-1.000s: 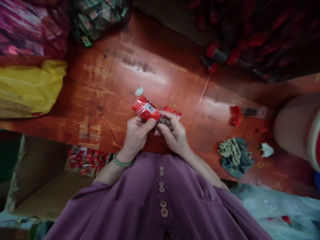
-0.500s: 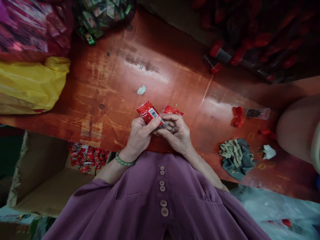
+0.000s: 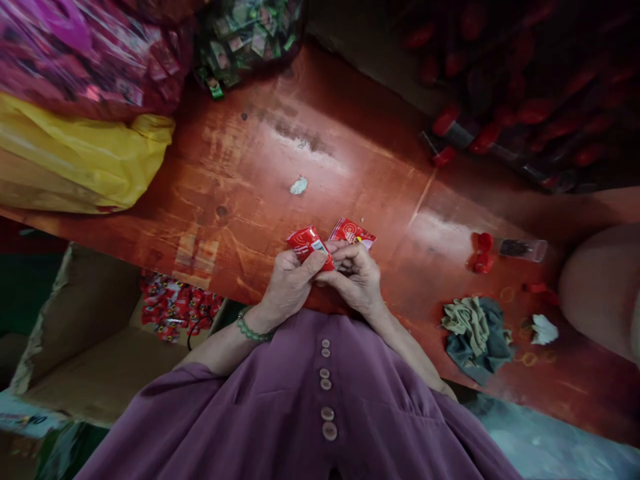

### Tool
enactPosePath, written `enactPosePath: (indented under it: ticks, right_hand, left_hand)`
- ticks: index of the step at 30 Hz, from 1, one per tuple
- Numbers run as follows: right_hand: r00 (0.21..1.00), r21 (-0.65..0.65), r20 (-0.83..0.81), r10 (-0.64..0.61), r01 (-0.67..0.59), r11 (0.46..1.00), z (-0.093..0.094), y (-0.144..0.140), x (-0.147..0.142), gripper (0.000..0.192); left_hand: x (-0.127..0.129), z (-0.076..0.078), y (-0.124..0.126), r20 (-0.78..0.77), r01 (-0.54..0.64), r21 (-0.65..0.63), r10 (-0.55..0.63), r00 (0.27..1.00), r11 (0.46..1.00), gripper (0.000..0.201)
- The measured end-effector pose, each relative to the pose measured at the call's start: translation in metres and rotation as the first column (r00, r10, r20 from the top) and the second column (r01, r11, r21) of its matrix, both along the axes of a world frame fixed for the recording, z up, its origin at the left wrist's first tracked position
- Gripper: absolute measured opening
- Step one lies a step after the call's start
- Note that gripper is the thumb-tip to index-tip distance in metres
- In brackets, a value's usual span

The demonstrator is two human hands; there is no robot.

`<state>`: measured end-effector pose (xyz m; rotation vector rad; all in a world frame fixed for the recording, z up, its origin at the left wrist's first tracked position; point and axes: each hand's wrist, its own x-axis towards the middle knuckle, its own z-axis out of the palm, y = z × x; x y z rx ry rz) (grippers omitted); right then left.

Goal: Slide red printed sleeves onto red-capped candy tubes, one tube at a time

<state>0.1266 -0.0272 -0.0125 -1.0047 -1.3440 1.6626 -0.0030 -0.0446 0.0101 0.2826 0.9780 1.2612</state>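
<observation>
My left hand (image 3: 290,283), with a green bead bracelet on its wrist, pinches a small red packet (image 3: 309,243) that shows a white barcode. My right hand (image 3: 357,279) meets it at the table's near edge, its fingers curled on a second red packet (image 3: 353,233) and on something small and dark between the two hands, mostly hidden. Both hands hover just over the red-brown wooden table (image 3: 250,193), close to my purple buttoned shirt.
A yellow bag (image 3: 85,157) and pink packets lie far left; green packets (image 3: 240,33) sit at the back. Red-capped tubes (image 3: 500,127) pile up at back right. An uncapped clear tube (image 3: 523,249), red caps (image 3: 480,250), a cloth wad (image 3: 473,330) and rubber bands lie right. A cardboard box (image 3: 100,353) of red packets stands below left. Another person's limb (image 3: 597,293) is far right.
My hands have drawn together and nearer my body, folding the red packets smaller between the fingers. The view has shifted so the table's things sit lower and further right.
</observation>
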Motion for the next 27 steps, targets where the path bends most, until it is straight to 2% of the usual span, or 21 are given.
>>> enactPosePath:
  ticks: [5,8,10,12,14,16,18,19,20,21,23,24,25,26,27]
  right_hand:
    - [1.0,0.057,0.025,0.013,-0.014,0.998,-0.008,-0.006,0.002,0.031]
    - [0.994,0.191,0.108,-0.01,-0.011,0.981,-0.009,-0.007,0.0,0.031]
    - [0.99,0.309,0.142,-0.009,-0.035,0.951,-0.006,-0.006,-0.003,0.03]
    - [0.978,0.377,0.193,0.084,-0.153,0.914,0.002,-0.005,-0.006,0.027]
    - [0.935,0.414,0.294,0.2,-0.313,0.855,0.012,-0.005,-0.005,0.024]
    - [0.897,0.472,0.403,0.183,-0.374,0.798,0.022,-0.003,0.001,0.022]
    - [0.875,0.556,0.484,0.023,-0.329,0.763,0.028,0.001,0.012,0.02]
    - [0.848,0.58,0.526,-0.061,-0.306,0.755,0.028,0.004,0.02,0.019]
    - [0.81,0.589,0.572,-0.128,-0.297,0.752,0.028,0.007,0.027,0.021]
    - [0.763,0.581,0.623,-0.172,-0.304,0.755,0.027,0.01,0.035,0.025]
    - [0.668,0.542,0.713,-0.212,-0.333,0.771,0.022,0.015,0.048,0.035]
    - [0.634,0.529,0.742,-0.22,-0.35,0.773,0.018,0.016,0.053,0.037]
    - [0.608,0.524,0.76,-0.229,-0.364,0.77,0.015,0.017,0.056,0.036]
    - [0.59,0.528,0.77,-0.243,-0.374,0.763,0.011,0.016,0.057,0.033]
    - [0.579,0.539,0.772,-0.262,-0.378,0.752,0.008,0.015,0.058,0.029]
  left_hand:
    - [-0.001,-0.004,-0.008,-0.058,0.052,-0.015,-0.053,0.997,0.999,0.037]
    - [-0.003,-0.005,-0.013,-0.096,0.074,0.007,-0.073,0.993,0.997,0.04]
    - [-0.007,-0.002,-0.019,-0.142,0.083,-0.019,-0.085,0.986,0.996,0.041]
    - [-0.016,0.004,-0.028,-0.246,0.09,-0.056,-0.102,0.964,0.994,0.039]
    - [-0.032,0.013,-0.044,-0.418,0.081,-0.077,-0.105,0.903,0.994,0.033]
    - [-0.055,0.021,-0.065,-0.609,0.035,-0.1,-0.089,0.788,0.994,0.03]
    - [-0.085,0.026,-0.091,-0.78,-0.06,-0.152,-0.082,0.62,0.987,0.029]
    - [-0.102,0.028,-0.105,-0.852,-0.158,-0.163,-0.059,0.52,0.974,0.029]
    - [-0.119,0.029,-0.117,-0.901,-0.216,-0.225,-0.118,0.418,0.95,0.031]
    - [-0.135,0.03,-0.129,-0.94,-0.237,-0.279,-0.215,0.264,0.931,0.03]
    - [-0.16,0.034,-0.144,-0.871,-0.149,-0.464,-0.481,-0.106,0.873,0.02]
    - [-0.168,0.036,-0.147,-0.819,-0.147,-0.491,-0.513,-0.259,0.859,0.019]
    - [-0.171,0.039,-0.146,-0.793,-0.138,-0.478,-0.494,-0.356,0.867,0.021]
    - [-0.17,0.04,-0.142,-0.8,-0.124,-0.429,-0.441,-0.407,0.895,0.025]
    - [-0.164,0.041,-0.133,-0.84,-0.088,-0.347,-0.351,-0.414,0.934,0.031]
